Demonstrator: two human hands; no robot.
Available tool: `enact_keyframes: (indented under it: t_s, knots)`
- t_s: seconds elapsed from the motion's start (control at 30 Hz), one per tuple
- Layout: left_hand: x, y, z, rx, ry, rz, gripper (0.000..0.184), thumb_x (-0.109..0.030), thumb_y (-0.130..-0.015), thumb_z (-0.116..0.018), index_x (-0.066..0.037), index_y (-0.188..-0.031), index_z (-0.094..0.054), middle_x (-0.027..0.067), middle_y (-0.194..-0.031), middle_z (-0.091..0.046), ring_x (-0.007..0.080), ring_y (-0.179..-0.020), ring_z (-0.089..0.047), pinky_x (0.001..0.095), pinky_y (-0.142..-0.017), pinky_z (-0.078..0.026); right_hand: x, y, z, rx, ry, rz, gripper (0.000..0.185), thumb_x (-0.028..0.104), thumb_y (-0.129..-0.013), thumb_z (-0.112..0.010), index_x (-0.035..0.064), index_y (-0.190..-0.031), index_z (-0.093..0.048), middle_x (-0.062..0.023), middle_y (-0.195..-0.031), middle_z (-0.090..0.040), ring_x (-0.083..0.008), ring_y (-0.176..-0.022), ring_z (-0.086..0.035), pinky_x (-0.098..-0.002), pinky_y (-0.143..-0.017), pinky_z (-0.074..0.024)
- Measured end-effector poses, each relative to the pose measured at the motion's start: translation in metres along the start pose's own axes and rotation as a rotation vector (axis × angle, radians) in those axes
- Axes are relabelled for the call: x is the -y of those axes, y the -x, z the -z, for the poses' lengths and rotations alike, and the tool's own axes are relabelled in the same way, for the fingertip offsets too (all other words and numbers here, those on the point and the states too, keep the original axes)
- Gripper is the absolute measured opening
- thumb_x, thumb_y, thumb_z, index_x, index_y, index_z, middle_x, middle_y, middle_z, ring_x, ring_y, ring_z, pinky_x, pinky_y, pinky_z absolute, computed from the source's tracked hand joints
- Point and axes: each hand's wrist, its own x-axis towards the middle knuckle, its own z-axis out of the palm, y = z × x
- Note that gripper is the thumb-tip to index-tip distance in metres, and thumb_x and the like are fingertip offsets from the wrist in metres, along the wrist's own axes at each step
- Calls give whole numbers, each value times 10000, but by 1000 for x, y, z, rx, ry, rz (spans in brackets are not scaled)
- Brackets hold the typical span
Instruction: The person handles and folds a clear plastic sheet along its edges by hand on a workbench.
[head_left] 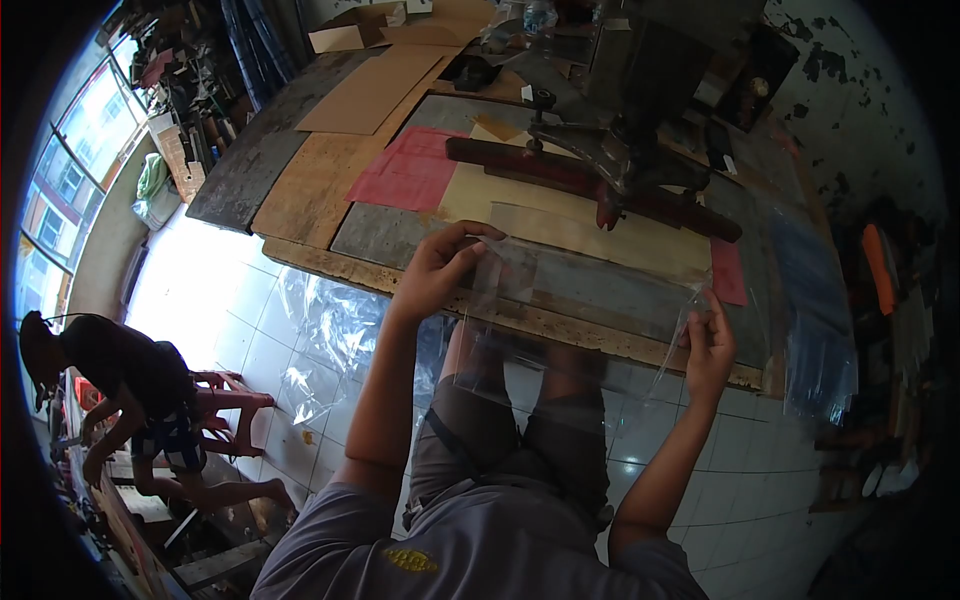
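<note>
A clear plastic sheet (590, 290) is stretched between my two hands over the front edge of the worktable. My left hand (440, 262) pinches its left corner between thumb and fingers. At the opposite corner, my right hand (708, 338) grips the film with closed fingers. Just beyond the sheet, a pale yellow sheet (480, 200) lies on the grey plate, with a red sheet (410, 170) on its left and a red strip (728, 272) on its right. Above these stands a press with a long dark red bar (500, 158).
Brown cardboard (370, 90) lies at the table's back left. A stack of clear plastic film (815, 310) rests along the right side, beside an orange-handled tool (880, 268). Loose clear film (335, 340) is below the table's front left. Another person (130, 380) works at the far left near a red stool (230, 400).
</note>
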Motion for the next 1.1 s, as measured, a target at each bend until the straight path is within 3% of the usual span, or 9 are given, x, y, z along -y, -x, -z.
enact_keyframes:
  t_s: [0.07,0.77,1.1]
  knots:
    - [4,-1,-1,-1,6,-34,326,-239,-1035,-576,-1,-1245,-654,95,-1058,-737,138,-983,-696,289,-882,-533,1,0,0,0,8,0,439,97,-1028,-632,20,-1456,-568,25,-791,-580,-47,-710,-542,-229,-678,-462]
    - [4,-2,0,-16,71,30,331,-206,-1073,-550,22,-1306,-610,103,-1082,-737,156,-1022,-711,300,-894,-563,2,0,0,7,-5,0,448,106,-1030,-635,15,-1462,-558,29,-799,-575,-43,-720,-541,-228,-680,-462]
    - [8,-2,2,35,16,15,369,-193,-1026,-656,9,-1325,-575,119,-1053,-758,150,-1024,-699,299,-915,-532,3,0,-1,-3,6,-3,440,104,-1032,-632,15,-1457,-563,30,-786,-563,-44,-711,-536,-227,-678,-461]
